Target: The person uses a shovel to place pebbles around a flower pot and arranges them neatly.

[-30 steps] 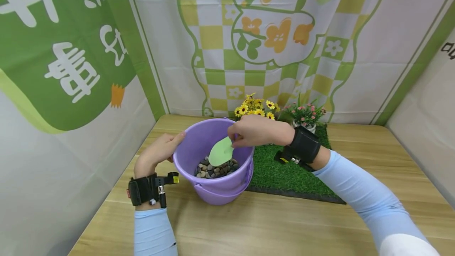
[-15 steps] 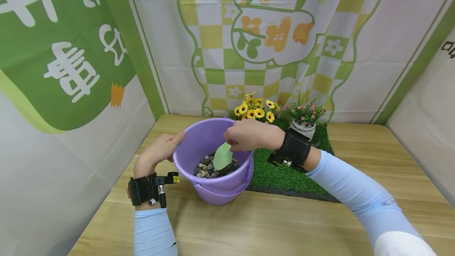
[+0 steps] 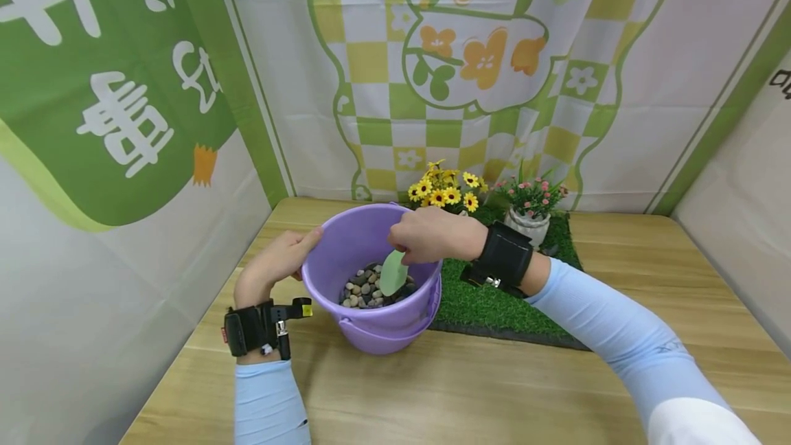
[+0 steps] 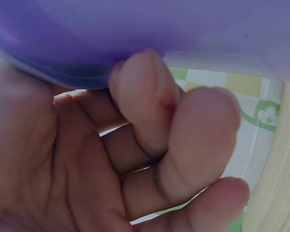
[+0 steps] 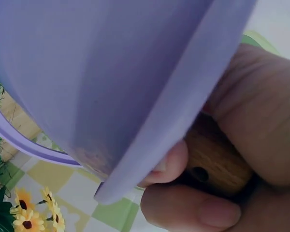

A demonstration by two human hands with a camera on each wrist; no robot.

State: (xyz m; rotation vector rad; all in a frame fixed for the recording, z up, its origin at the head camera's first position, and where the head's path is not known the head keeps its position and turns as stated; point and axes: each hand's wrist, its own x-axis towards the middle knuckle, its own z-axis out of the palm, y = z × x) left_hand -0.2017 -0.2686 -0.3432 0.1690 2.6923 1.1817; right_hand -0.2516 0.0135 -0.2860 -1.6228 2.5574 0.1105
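A purple bucket (image 3: 371, 325) stands on the wooden table with a layer of pebbles (image 3: 364, 286) at its bottom. My left hand (image 3: 274, 259) grips the bucket's left rim, thumb on top and fingers curled beneath, as the left wrist view shows. Over the bucket's right side, my right hand (image 3: 435, 235) holds a small trowel with a light green blade (image 3: 392, 275). The blade points down at the pebbles; whether its tip is in them I cannot tell. In the right wrist view the trowel's wooden handle (image 5: 217, 162) sits within my curled fingers, partly behind the rim.
Behind my right hand, yellow flowers (image 3: 441, 191) and a white pot of pink flowers (image 3: 528, 222) stand near the back cloth. An artificial grass mat (image 3: 494, 307) lies right of the bucket. The bucket's own handle (image 3: 426, 321) hangs down against its front right side.
My right hand has moved slightly left and down with the trowel. Its blade has turned from a slant to a steeper, more upright angle. My left hand keeps its place on the rim.
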